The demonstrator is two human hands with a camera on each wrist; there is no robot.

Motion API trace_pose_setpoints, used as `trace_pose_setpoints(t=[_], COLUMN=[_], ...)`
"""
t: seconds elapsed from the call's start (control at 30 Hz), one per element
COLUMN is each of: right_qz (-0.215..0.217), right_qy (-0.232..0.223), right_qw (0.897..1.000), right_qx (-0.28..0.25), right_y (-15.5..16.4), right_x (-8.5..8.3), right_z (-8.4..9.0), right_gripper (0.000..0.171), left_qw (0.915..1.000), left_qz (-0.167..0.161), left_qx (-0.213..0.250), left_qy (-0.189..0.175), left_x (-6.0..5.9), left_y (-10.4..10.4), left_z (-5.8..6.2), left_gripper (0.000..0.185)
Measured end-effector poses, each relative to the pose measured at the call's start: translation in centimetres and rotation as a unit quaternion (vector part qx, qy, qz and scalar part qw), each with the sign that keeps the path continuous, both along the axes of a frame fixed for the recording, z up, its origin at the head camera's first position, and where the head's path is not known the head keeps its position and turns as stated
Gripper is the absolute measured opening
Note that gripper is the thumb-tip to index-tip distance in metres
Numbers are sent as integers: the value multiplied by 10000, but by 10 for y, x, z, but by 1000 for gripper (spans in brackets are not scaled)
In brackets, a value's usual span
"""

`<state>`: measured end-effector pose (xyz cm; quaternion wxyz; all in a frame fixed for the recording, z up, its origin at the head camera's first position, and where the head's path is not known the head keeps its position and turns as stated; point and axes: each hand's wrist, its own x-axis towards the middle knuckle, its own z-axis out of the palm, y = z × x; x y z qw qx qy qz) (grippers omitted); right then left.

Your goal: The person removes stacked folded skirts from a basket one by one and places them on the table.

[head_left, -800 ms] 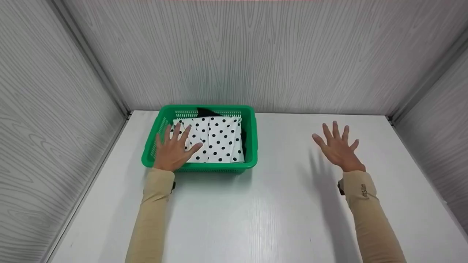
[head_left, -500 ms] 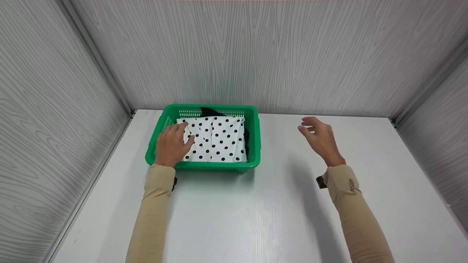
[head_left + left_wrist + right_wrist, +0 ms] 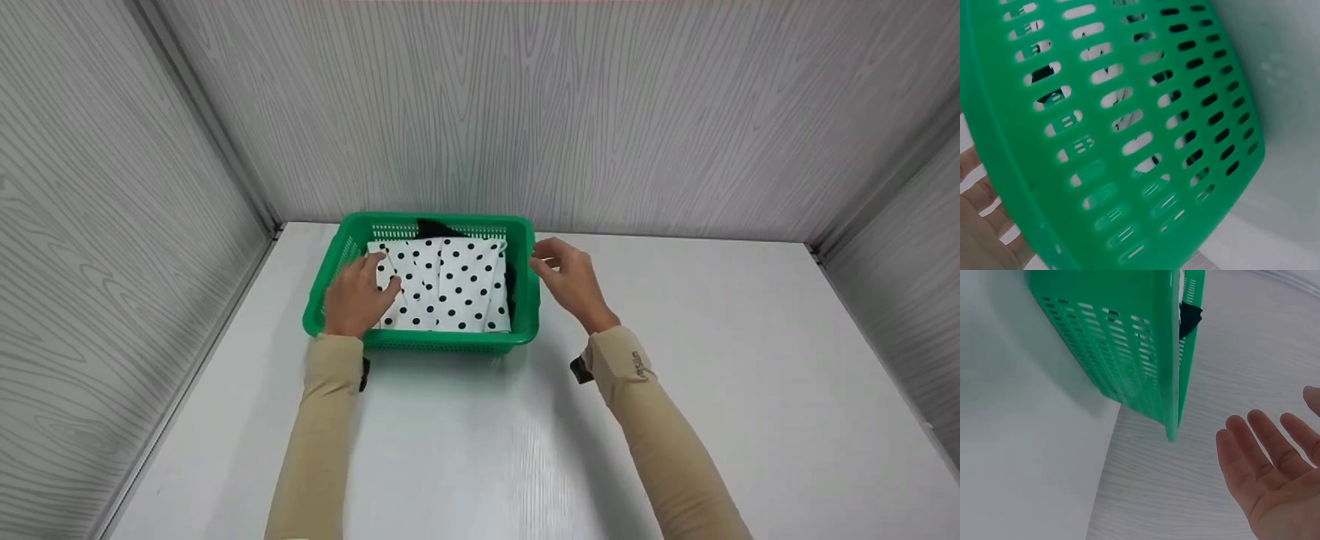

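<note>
A green plastic basket (image 3: 530, 300) with slotted walls stands towards the back of the white table. Folded white cloth with black dots (image 3: 457, 285) lies inside it, and a black piece (image 3: 435, 228) pokes up behind the cloth. My left hand (image 3: 360, 296) hovers over the basket's left side, fingers loosely bent, overlapping the cloth's left edge. In the left wrist view, the basket's side wall (image 3: 1010, 112) partly hides that hand (image 3: 985, 219). Just right of the basket's right rim is my right hand (image 3: 571, 281); the right wrist view shows its bare palm (image 3: 1283, 484) with relaxed fingers.
A grey wood-grain panel (image 3: 450, 105) rises right behind the basket. Similar panels flank the table (image 3: 465, 450) on the left (image 3: 97, 262) and right (image 3: 915, 247). Both forearms wear tan sleeves.
My right hand has swung left from the table's right side to the basket's right rim, its spread fingers now bent. The left hand's fingers have drawn in over the cloth.
</note>
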<state>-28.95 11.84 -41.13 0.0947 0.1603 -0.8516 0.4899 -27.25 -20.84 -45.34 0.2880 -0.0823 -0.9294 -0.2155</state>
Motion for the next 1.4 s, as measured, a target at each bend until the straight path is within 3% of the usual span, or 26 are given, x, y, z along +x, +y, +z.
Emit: trace_pose_setpoints(t=[0.27,0.5,0.63,0.83,1.0,1.1,1.4], right_qz=[205,496,656,245,-249,-525,-770], right_qy=[-1010,-2056,-2429,-2163,-1262,-907,-1090], right_qw=[9946,9773,9676,9760,9907,9911,9856], right_qx=[-64,-152,-201,-92,450,826,1038], right_y=[-29,-43,-53,-75,-91,-97,-98], right_x=[2,3,6,12,18,20,21], right_z=[-7,-5,-7,-22,-44,-50,-53], right_gripper=[33,46,54,59,56,53,50], left_qw=[9952,9871,9801,9759,9711,9679,9616], left_qz=[334,516,611,671,622,648,560], left_qx=[339,482,603,672,863,904,702], left_qy=[-850,-1434,-1791,-1963,-2136,-2253,-2594], left_x=[5,3,2,3,4,5,5], left_y=[-5,-9,-11,-15,-14,-15,-11], left_z=[-4,-7,-8,-12,-13,-13,-17], left_gripper=[44,50,55,57,60,62,69])
